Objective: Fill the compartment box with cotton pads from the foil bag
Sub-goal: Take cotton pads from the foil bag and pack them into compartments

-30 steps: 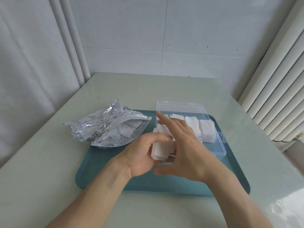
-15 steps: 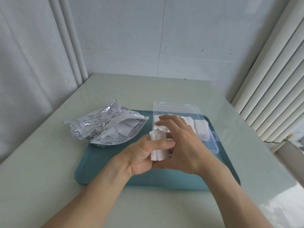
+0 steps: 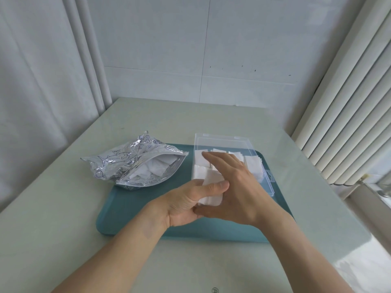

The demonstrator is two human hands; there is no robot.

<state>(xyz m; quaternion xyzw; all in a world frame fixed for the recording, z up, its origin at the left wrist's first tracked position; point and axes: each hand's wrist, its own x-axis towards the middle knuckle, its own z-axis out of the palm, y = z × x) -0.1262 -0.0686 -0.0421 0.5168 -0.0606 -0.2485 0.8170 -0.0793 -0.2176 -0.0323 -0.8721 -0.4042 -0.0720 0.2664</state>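
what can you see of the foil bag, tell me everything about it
The foil bag is a crinkled, shiny silver pouch printed with dark blue line drawings, among them a fish. It lies on its side at the far left of the teal tray, its closed end hanging over the tray's edge above the table. Its mouth gapes open toward the clear compartment box, showing loose white cotton pads inside. Neither hand touches it.

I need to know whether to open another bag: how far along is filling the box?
Partly done: the far compartments of the clear compartment box already hold cotton pads. In hand: the left hand grips a stack of pads at the box's near end, the right hand flat beside it. Left: the foil bag still holds pads.
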